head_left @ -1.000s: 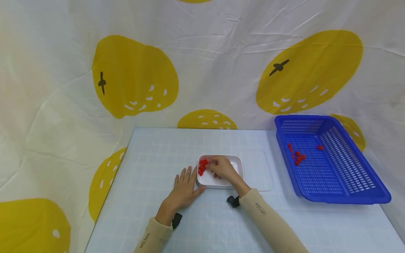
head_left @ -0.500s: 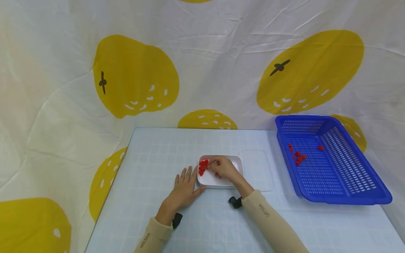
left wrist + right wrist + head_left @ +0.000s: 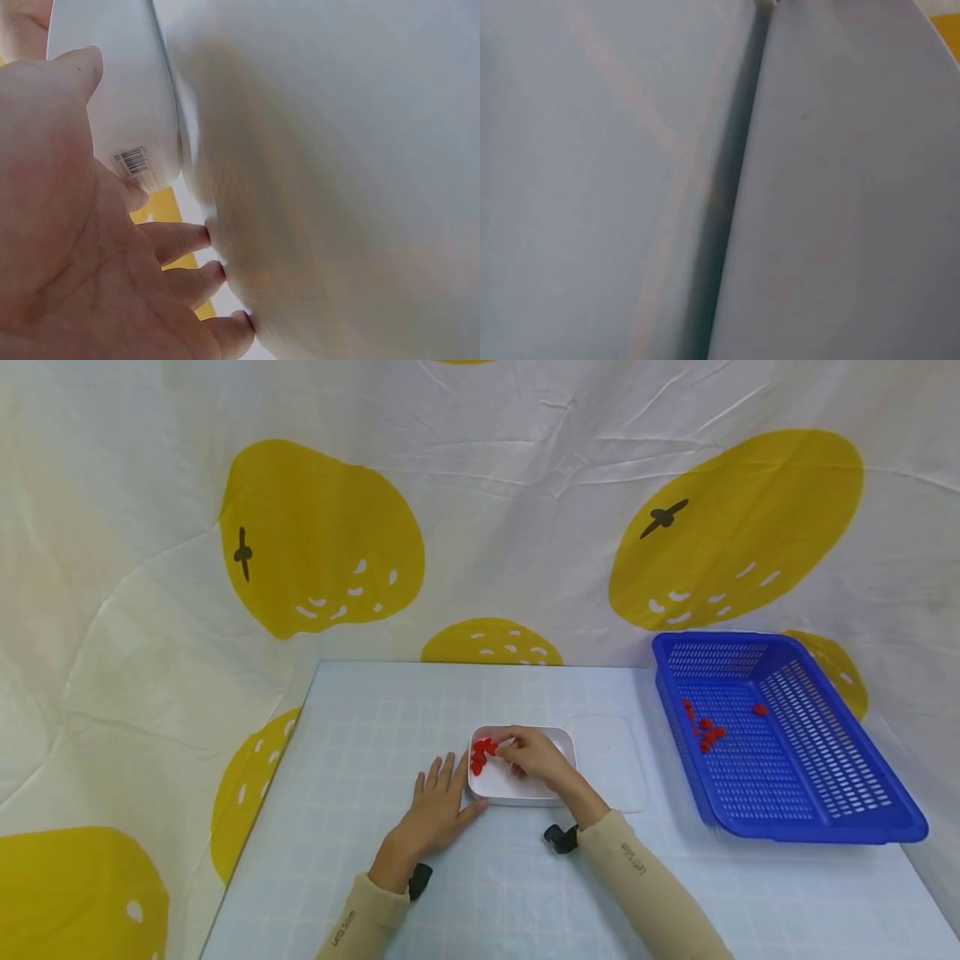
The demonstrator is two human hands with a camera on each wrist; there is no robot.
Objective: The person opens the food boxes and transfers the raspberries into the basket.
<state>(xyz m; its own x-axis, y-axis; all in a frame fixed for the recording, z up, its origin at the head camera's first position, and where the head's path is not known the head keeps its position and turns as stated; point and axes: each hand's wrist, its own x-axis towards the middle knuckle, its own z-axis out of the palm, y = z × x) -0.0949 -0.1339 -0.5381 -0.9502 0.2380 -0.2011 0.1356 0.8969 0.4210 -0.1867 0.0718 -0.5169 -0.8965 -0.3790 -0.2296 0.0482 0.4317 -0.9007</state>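
A small white rectangular box point(image 3: 517, 801) stands on the table with several small red pieces point(image 3: 477, 759) clustered at its left end. My right hand point(image 3: 534, 755) reaches down into it, thumb and forefinger pinching a red piece at the cluster's right edge. Flat on the table, fingers spread, my left hand point(image 3: 433, 817) lies against the box's left side, its thumb near the front left corner. In the left wrist view, that hand point(image 3: 67, 202) is beside the box wall point(image 3: 124, 97), which carries a barcode label. The right wrist view shows the box wall point(image 3: 832, 187) but no fingers.
A clear flat lid point(image 3: 611, 768) lies just right of the box. Farther right stands a blue mesh basket point(image 3: 787, 781) holding several more red pieces point(image 3: 707, 737). Behind the table point(image 3: 367, 710) hangs a white cloth point(image 3: 517, 543) with yellow fruit prints.
My right hand has shifted slightly up and to the right within the box, its fingertips staying by the red cluster. The left hand has stayed in place.
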